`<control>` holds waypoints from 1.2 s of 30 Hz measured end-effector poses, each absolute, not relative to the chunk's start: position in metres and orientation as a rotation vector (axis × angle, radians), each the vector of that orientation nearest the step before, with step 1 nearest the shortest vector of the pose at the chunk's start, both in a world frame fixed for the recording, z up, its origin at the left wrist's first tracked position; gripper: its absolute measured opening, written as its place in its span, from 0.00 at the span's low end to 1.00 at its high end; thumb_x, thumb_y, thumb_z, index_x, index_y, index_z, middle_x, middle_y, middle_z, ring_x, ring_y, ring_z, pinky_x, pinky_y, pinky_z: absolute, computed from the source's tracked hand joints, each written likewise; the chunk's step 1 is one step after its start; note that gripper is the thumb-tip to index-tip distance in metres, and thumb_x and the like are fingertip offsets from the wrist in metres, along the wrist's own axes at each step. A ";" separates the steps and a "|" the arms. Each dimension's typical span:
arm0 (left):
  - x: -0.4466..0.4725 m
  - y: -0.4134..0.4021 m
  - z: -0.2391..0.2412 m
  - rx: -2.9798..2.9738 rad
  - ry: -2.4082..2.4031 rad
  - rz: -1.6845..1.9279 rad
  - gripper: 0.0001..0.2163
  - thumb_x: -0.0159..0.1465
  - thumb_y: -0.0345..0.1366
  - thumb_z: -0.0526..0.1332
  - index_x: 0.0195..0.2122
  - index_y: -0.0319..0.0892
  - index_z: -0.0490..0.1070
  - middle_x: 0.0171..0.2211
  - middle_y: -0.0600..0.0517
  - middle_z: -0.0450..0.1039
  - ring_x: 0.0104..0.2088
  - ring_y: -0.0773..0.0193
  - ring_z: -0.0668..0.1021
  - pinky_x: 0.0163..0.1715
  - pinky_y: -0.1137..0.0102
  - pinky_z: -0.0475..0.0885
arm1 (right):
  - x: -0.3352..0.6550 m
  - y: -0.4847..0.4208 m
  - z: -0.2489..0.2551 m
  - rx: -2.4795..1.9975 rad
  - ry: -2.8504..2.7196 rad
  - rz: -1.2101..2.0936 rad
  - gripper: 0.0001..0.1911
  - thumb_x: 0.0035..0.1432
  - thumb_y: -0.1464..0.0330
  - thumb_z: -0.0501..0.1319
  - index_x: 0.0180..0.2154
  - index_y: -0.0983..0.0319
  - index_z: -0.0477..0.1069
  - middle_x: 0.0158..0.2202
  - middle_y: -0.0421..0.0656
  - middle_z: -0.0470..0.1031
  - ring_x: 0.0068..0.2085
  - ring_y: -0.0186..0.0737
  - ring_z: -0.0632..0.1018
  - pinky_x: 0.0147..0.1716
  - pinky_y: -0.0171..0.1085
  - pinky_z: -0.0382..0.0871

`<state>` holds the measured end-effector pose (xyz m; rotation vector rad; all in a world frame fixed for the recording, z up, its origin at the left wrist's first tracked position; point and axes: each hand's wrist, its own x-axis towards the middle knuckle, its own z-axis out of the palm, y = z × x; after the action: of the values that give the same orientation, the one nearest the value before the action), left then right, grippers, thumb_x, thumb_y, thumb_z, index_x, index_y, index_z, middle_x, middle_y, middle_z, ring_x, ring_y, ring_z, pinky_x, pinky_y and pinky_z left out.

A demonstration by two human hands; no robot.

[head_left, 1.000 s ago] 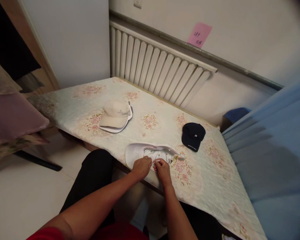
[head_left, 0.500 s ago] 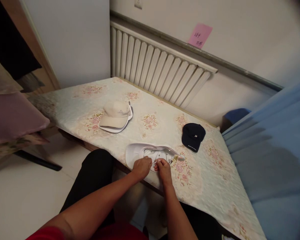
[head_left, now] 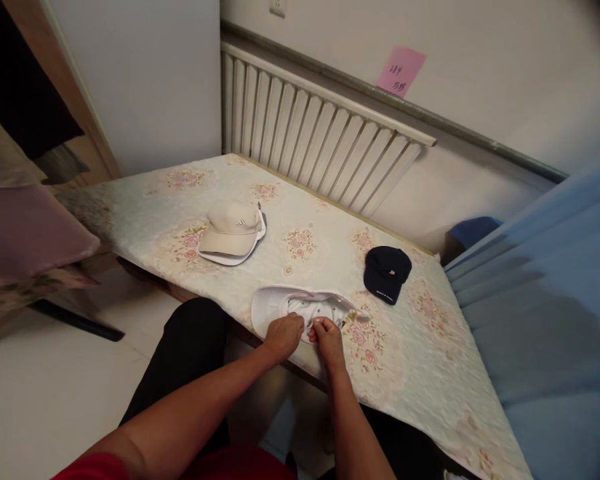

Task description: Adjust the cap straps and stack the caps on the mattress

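Note:
A white cap [head_left: 269,308] lies on its side at the bed's near edge. Its inside faces me and its brim points left. My left hand [head_left: 284,335] is closed on the cap's near rim, beside the brim. Close to its right, my right hand [head_left: 329,340] pinches at the same rim, thumb and forefinger together. The fingertips partly hide what is between them. Further back on the left, a beige cap [head_left: 230,223] sits stacked on a white one. To the right rests a dark navy cap [head_left: 387,270], brim toward me.
A flowered sheet [head_left: 325,230] covers the bed under the caps. Behind it runs a white radiator [head_left: 305,127] along the wall. A blue curtain [head_left: 545,320] hangs at the right, and draped cloths [head_left: 30,230] are at the far left.

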<state>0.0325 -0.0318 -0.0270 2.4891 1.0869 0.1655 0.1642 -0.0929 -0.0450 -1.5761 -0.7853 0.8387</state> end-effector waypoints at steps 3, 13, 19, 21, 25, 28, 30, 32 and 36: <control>0.032 -0.032 -0.028 2.495 1.085 0.176 0.15 0.69 0.38 0.44 0.39 0.43 0.70 0.39 0.48 0.73 0.39 0.61 0.76 0.37 0.69 0.68 | 0.164 -0.093 -0.045 -1.580 -0.792 0.851 0.11 0.47 0.59 0.62 0.26 0.61 0.72 0.18 0.37 0.70 0.22 0.34 0.70 0.25 0.34 0.64; 0.032 -0.032 -0.032 2.513 1.095 0.192 0.16 0.69 0.39 0.44 0.39 0.43 0.70 0.38 0.48 0.73 0.39 0.59 0.77 0.36 0.68 0.69 | 0.167 -0.095 -0.043 -1.602 -0.817 0.906 0.11 0.45 0.61 0.64 0.31 0.60 0.73 0.18 0.37 0.72 0.23 0.37 0.72 0.26 0.35 0.64; 0.033 -0.032 -0.033 2.516 1.105 0.181 0.16 0.69 0.39 0.44 0.39 0.42 0.70 0.38 0.48 0.73 0.39 0.59 0.77 0.36 0.67 0.69 | 0.167 -0.096 -0.041 -1.625 -0.883 0.932 0.08 0.44 0.65 0.64 0.30 0.61 0.74 0.14 0.33 0.65 0.18 0.32 0.64 0.21 0.32 0.54; 0.034 -0.032 -0.032 2.515 1.111 0.179 0.16 0.69 0.39 0.44 0.39 0.42 0.70 0.38 0.48 0.73 0.39 0.59 0.77 0.35 0.67 0.69 | 0.166 -0.096 -0.039 -1.636 -0.895 0.928 0.07 0.43 0.66 0.64 0.29 0.61 0.73 0.13 0.32 0.63 0.18 0.30 0.61 0.20 0.32 0.51; 0.034 -0.032 -0.032 2.515 1.116 0.178 0.15 0.69 0.38 0.44 0.39 0.42 0.70 0.38 0.48 0.73 0.38 0.59 0.77 0.35 0.67 0.69 | 0.165 -0.097 -0.036 -1.657 -0.900 0.912 0.07 0.43 0.67 0.62 0.29 0.61 0.73 0.14 0.32 0.63 0.18 0.30 0.61 0.20 0.32 0.51; 0.033 -0.032 -0.032 2.517 1.114 0.182 0.15 0.69 0.38 0.44 0.39 0.42 0.70 0.38 0.48 0.72 0.38 0.59 0.77 0.35 0.67 0.68 | 0.165 -0.097 -0.037 -1.664 -0.892 0.901 0.07 0.43 0.67 0.61 0.29 0.61 0.73 0.15 0.34 0.67 0.20 0.33 0.66 0.22 0.32 0.56; 0.033 -0.032 -0.032 2.516 1.111 0.183 0.15 0.69 0.38 0.44 0.39 0.42 0.70 0.38 0.48 0.72 0.39 0.60 0.76 0.36 0.67 0.68 | 0.165 -0.096 -0.038 -1.666 -0.882 0.899 0.08 0.44 0.66 0.61 0.29 0.61 0.73 0.17 0.35 0.70 0.21 0.35 0.69 0.24 0.33 0.60; 0.033 -0.032 -0.032 2.515 1.108 0.183 0.15 0.69 0.38 0.45 0.39 0.43 0.70 0.38 0.48 0.72 0.38 0.60 0.76 0.35 0.68 0.68 | 0.164 -0.095 -0.039 -1.668 -0.868 0.897 0.08 0.44 0.64 0.61 0.29 0.60 0.72 0.18 0.37 0.72 0.23 0.37 0.72 0.26 0.35 0.63; 0.033 -0.032 -0.032 2.515 1.104 0.192 0.15 0.68 0.38 0.45 0.39 0.43 0.70 0.38 0.49 0.72 0.38 0.60 0.76 0.35 0.68 0.68 | 0.163 -0.094 -0.038 -1.677 -0.843 0.885 0.09 0.43 0.63 0.61 0.28 0.61 0.72 0.19 0.38 0.73 0.23 0.39 0.74 0.27 0.36 0.66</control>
<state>0.0329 -0.0321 -0.0321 2.5145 1.1045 0.1922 0.1632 -0.0940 -0.0380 -1.6772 -0.8429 0.8855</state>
